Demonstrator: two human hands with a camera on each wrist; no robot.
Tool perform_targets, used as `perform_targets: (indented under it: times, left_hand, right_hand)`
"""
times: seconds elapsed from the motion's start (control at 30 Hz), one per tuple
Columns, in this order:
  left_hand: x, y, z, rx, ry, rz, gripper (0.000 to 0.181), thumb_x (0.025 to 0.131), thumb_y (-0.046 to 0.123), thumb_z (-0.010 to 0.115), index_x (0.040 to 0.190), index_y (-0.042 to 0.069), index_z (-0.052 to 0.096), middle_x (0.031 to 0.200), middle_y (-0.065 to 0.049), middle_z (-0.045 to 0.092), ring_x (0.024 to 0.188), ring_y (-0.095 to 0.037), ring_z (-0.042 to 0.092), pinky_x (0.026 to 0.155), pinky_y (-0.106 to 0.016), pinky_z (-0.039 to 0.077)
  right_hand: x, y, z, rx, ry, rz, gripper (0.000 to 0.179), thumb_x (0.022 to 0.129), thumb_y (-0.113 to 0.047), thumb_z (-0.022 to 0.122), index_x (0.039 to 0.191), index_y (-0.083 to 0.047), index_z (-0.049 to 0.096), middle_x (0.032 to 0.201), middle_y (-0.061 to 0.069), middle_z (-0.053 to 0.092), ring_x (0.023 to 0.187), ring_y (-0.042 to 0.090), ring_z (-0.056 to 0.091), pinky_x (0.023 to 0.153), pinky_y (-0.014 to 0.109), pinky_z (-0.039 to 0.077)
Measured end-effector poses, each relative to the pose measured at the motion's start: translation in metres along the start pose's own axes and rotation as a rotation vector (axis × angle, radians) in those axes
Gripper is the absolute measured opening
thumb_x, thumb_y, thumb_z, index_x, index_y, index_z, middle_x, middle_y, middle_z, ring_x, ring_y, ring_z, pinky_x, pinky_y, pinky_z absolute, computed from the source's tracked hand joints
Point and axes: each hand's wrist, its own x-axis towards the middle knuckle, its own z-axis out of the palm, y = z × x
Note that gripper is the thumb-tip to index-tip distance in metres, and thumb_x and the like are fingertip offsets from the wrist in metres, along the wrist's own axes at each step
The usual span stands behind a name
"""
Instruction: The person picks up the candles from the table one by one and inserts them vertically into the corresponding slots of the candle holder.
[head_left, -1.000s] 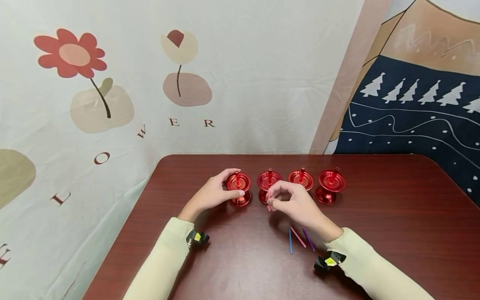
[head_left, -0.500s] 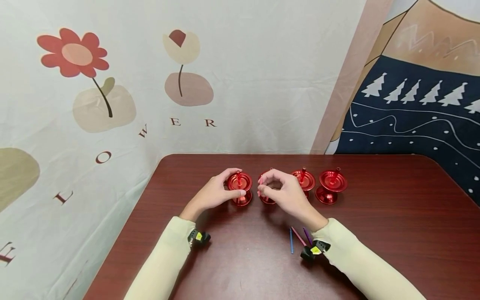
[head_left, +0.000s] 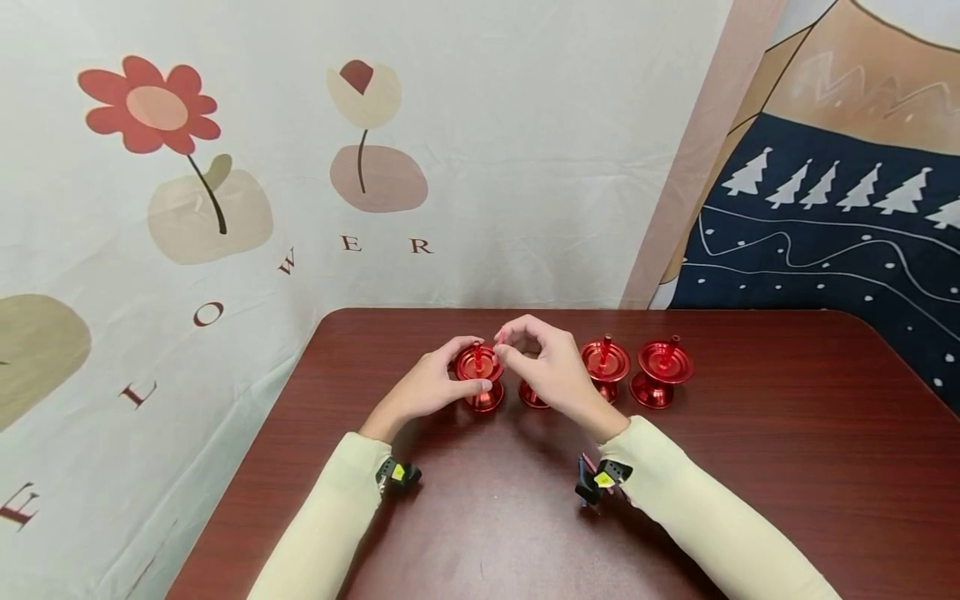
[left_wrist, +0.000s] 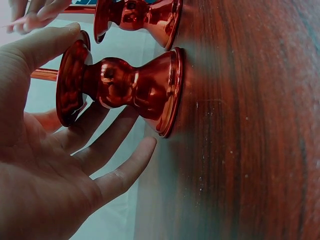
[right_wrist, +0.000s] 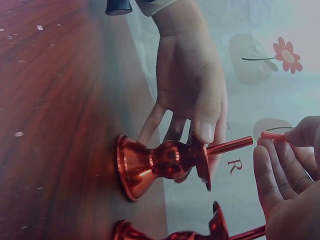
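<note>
Several shiny red metal candle holders stand upright in a row, each with a dish and a thin central tube. My left hand holds the leftmost candle holder by its dish, thumb at the near rim and fingers around the far side. My right hand pinches a thin pinkish-red candle between thumb and fingers. In the right wrist view the candle's end is just off the tip of that holder's tube, apart from it. The second candle holder is partly hidden behind my right hand.
Two more candle holders, a third and a rightmost one, stand to the right. A blue candle and others lie on the brown table, mostly hidden by the right wrist camera. A printed cloth hangs behind.
My right hand has moved left and away from me with the candle, from in front of the second candle holder to the leftmost one. My left hand keeps its hold.
</note>
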Motion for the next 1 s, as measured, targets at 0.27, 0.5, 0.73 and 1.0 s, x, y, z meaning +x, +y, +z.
perform_targets:
  times: [0.27,0.5,0.73,1.0]
  left_hand:
    - [0.0,-0.001,0.0,-0.006,-0.001,-0.003,0.074,0.095,0.038,0.083,0.157,0.009,0.055,0.127,-0.01,0.075,0.114,-0.023,0.071,0.101,-0.045,0.057]
    - [-0.001,0.001,0.0,-0.006,-0.004,-0.006,0.075,0.095,0.038,0.083,0.158,0.008,0.054,0.127,-0.009,0.075,0.113,-0.022,0.071,0.099,-0.044,0.057]
    - [-0.002,0.002,-0.001,0.008,-0.004,-0.015,0.077,0.095,0.038,0.083,0.16,0.008,0.053,0.128,-0.01,0.075,0.114,-0.023,0.071,0.101,-0.046,0.056]
    - [-0.001,0.001,-0.001,0.014,-0.004,-0.012,0.078,0.096,0.04,0.082,0.16,0.007,0.052,0.129,-0.01,0.074,0.115,-0.024,0.071,0.101,-0.046,0.056]
  right_hand:
    - [0.016,-0.003,0.008,-0.005,0.037,-0.058,0.008,0.099,-0.001,0.076,0.107,-0.002,0.075,0.094,0.009,0.076,0.08,0.019,0.071,0.072,0.023,0.056]
    - [0.024,-0.001,0.013,-0.025,0.049,-0.072,0.009,0.1,-0.001,0.075,0.109,0.001,0.074,0.096,0.009,0.076,0.082,0.019,0.072,0.073,0.022,0.057]
    - [0.029,0.004,0.018,-0.07,0.048,-0.086,0.007,0.101,-0.003,0.075,0.108,-0.001,0.075,0.096,0.008,0.078,0.082,0.019,0.074,0.073,0.024,0.058]
    - [0.03,0.005,0.02,-0.118,0.034,-0.116,0.006,0.101,-0.003,0.075,0.108,-0.001,0.074,0.096,0.007,0.077,0.081,0.016,0.072,0.075,0.033,0.061]
